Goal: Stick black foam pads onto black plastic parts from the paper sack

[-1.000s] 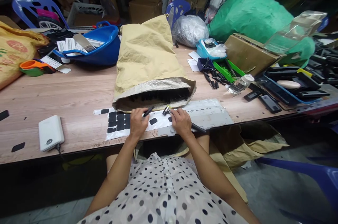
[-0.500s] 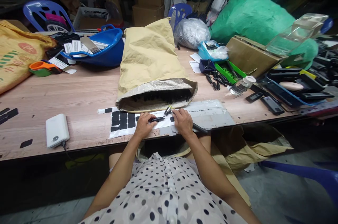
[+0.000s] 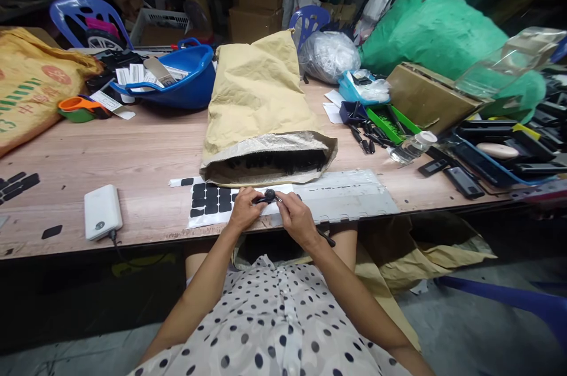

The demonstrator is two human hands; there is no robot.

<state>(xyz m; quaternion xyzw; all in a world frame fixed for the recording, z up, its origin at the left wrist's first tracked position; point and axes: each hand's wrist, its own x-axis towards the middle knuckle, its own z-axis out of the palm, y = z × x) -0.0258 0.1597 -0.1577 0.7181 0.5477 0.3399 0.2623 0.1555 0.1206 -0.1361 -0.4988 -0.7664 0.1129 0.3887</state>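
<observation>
My left hand (image 3: 245,209) pinches a slim black part (image 3: 262,200) just above the table's front edge. My right hand (image 3: 299,219) is closed around a small hammer (image 3: 270,193), whose round dark face meets or hovers over the black part; I cannot tell which. The hammer's black handle end shows behind the right wrist. Beside the left hand lies a white sheet with rounded black stickers (image 3: 211,199). A grey flat plate (image 3: 354,193) extends to the right under the hands. Just beyond them, a tan paper sack (image 3: 254,92) lies with its mouth toward me, dark pieces inside.
A white power bank (image 3: 103,212) with a cable sits at left. Farther back are a blue basin (image 3: 190,78) and a yellow sack (image 3: 33,90). On the right stand a green tray (image 3: 390,128), a clear bottle (image 3: 414,147), a cardboard box (image 3: 434,95) and black devices (image 3: 463,181).
The right hand has brought the hammer left and turned its head over the black part in my left hand. The whole view has shifted slightly.
</observation>
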